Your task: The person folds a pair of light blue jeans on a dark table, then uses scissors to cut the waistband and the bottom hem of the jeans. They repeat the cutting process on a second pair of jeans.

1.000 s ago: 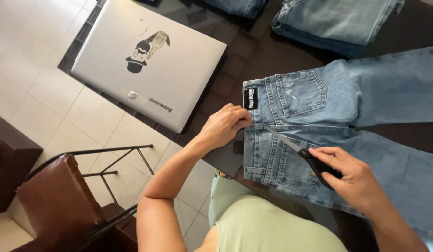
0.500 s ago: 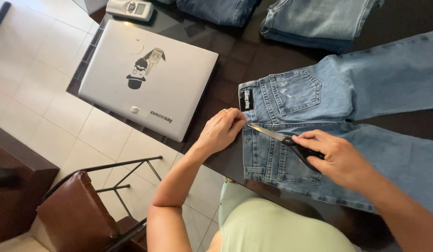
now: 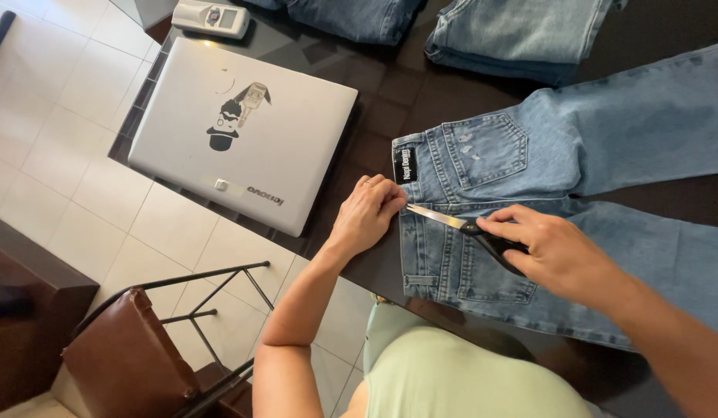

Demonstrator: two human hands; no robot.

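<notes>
Light blue jeans (image 3: 591,155) lie back side up on a dark glass table (image 3: 390,101), waistband toward me. My left hand (image 3: 367,215) pinches the middle of the waistband, just below a small black label patch (image 3: 405,164). My right hand (image 3: 556,251) grips black-handled scissors (image 3: 463,226). Their silver blades lie along the centre back seam with the tips at the waistband, close to my left fingers.
A closed silver laptop (image 3: 243,131) with a dark sticker lies at the table's left end. A small white device (image 3: 210,17) sits beyond it. Folded jeans (image 3: 522,35) are stacked at the far edge. A brown chair with a metal frame (image 3: 134,348) stands on the tiled floor.
My right hand has brought the scissors up from the seat of the jeans to the waistband. The left hand stays pinched on the waistband.
</notes>
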